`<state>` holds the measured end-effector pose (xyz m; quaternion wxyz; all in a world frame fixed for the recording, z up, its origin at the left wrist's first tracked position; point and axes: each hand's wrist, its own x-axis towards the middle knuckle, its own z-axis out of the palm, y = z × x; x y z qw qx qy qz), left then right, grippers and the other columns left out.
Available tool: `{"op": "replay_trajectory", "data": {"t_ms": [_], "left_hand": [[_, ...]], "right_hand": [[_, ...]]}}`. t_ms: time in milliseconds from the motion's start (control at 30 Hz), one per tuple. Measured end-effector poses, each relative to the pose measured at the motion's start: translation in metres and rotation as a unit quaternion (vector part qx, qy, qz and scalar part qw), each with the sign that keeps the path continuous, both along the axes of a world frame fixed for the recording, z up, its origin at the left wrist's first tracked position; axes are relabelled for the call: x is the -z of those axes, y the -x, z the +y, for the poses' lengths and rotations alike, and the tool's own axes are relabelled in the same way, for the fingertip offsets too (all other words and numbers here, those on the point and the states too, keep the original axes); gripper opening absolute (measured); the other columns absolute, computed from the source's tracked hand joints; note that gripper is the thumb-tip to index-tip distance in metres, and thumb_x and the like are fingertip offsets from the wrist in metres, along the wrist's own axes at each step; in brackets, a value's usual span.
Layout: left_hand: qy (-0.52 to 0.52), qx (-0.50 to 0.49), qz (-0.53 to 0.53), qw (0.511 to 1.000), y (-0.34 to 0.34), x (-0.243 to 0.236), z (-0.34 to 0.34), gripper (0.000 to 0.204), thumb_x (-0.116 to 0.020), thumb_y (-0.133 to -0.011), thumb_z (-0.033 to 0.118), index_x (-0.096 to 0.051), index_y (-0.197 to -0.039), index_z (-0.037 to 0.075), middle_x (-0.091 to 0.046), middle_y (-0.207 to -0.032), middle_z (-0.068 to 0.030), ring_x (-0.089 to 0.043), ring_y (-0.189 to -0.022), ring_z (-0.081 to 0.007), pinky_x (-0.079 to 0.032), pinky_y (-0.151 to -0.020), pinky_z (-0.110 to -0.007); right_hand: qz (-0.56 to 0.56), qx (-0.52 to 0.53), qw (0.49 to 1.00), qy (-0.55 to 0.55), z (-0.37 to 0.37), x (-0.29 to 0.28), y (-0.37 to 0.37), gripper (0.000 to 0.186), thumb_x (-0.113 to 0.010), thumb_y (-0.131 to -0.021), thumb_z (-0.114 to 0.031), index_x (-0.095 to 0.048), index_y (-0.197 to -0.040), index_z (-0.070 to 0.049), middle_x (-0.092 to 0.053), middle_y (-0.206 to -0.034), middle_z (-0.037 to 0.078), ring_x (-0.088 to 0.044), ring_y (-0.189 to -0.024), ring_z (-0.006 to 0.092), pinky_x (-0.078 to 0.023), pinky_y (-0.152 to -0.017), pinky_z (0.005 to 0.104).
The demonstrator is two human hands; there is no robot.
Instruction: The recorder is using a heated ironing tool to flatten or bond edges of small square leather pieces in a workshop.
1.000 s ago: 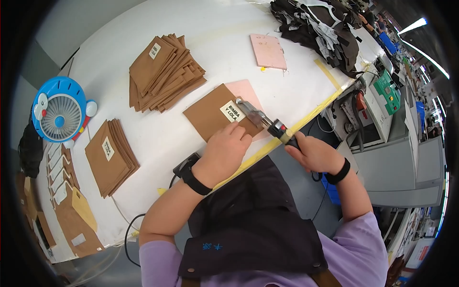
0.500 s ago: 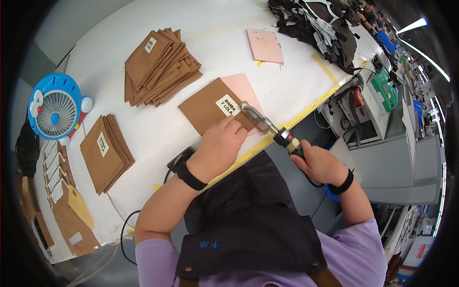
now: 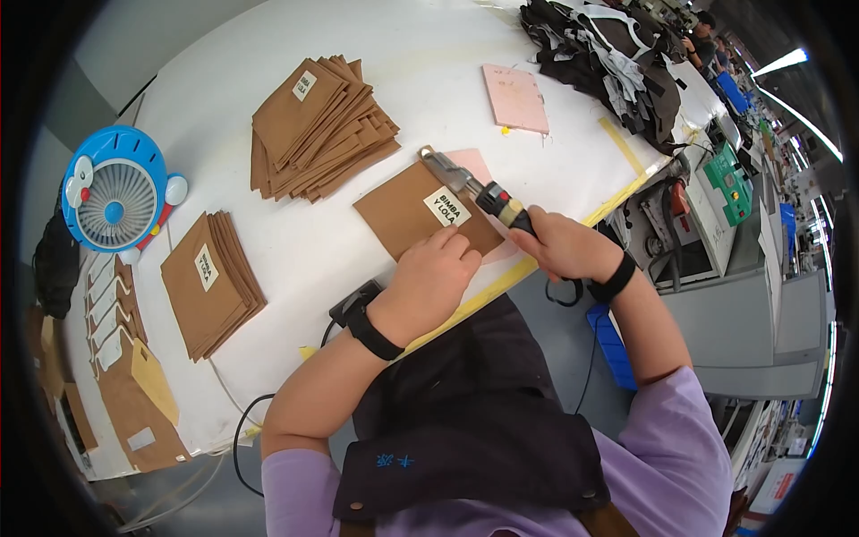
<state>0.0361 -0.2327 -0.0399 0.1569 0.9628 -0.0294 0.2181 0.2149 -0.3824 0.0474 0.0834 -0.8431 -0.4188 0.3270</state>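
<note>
A brown fabric panel (image 3: 400, 211) with a white printed label (image 3: 446, 208) lies flat on the table. Part of a pink sheet (image 3: 469, 161) shows beneath it. My left hand (image 3: 427, 282) rests on the panel's near edge, fingertips lying just below the label. In my right hand (image 3: 568, 244) is the black handle of a corded hand tool (image 3: 494, 199) with a red button and a flat metal head. That head sits over the panel's far right edge, beyond the label; whether it touches the fabric I cannot tell.
Stacks of labelled brown panels stand at far left (image 3: 313, 134) and nearer left (image 3: 215, 286). A blue fan (image 3: 114, 212) is at the left edge. Beyond lie a pink pad (image 3: 515, 98) and a dark fabric heap (image 3: 608, 67). A black box (image 3: 356, 301) sits by the table edge.
My right hand has carried the tool left and away from me, from the panel's near right corner to its far corner. The left hand stays on the panel.
</note>
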Motion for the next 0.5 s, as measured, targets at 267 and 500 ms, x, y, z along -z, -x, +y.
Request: {"op": "replay_trajectory", "data": {"t_ms": [267, 500], "left_hand": [[0.002, 0.000, 0.004, 1.000, 0.001, 0.000, 0.004, 0.011, -0.063, -0.084, 0.005, -0.068, -0.093, 0.002, -0.068, -0.105, -0.0107, -0.065, -0.117, -0.0318, -0.057, -0.089, -0.039], [0.027, 0.003, 0.035, 0.999, 0.001, 0.001, 0.004, 0.010, -0.064, -0.084, 0.003, -0.068, -0.093, 0.002, -0.067, -0.101, -0.0107, -0.065, -0.114, -0.0319, -0.057, -0.090, -0.040]], "right_hand": [[-0.018, -0.009, 1.000, -0.004, -0.046, -0.002, 0.014, 0.041, -0.053, -0.106, -0.037, -0.047, -0.105, 0.004, -0.062, -0.065, 0.017, -0.066, -0.053, 0.0298, -0.051, -0.052, 0.0407], [-0.039, 0.016, 0.998, 0.036, -0.115, -0.010, 0.043, 0.041, -0.057, -0.103, -0.038, -0.048, -0.107, 0.003, -0.065, -0.073, 0.024, -0.065, -0.069, 0.0445, -0.051, -0.062, 0.0509]]}}
